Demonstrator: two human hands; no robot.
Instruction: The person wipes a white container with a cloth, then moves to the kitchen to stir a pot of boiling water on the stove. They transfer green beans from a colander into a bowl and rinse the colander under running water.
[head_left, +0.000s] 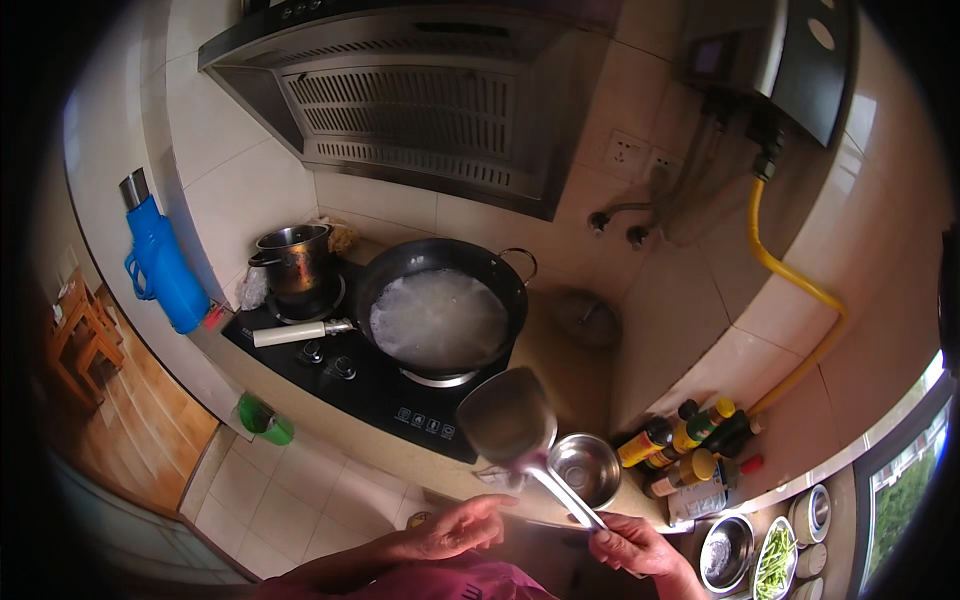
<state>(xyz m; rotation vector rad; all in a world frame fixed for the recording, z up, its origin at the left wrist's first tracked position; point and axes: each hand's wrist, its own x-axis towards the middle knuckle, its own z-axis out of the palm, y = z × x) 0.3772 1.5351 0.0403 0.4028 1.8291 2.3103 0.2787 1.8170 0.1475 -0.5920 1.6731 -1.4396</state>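
Note:
My right hand (630, 544) grips the handle of a metal wok spatula (506, 416), its broad blade raised over the front edge of the counter. My left hand (465, 525) is held in front of me, fingers apart and nothing in it, to the left of the spatula handle. A black wok (361, 300) with a pale handle sits on the gas cooktop (390, 409), with cloudy, whitish liquid (439, 319) inside. Just right of the spatula blade stands a steel bowl (585, 469).
A scorched steel pot (292, 266) occupies the left burner. Several sauce bottles (690, 442) stand at the right. Beyond them are another steel bowl (726, 555) and a dish of cut green vegetables (775, 566). A range hood (405, 112) overhangs the cooktop; a blue thermos flask (165, 262) is at left.

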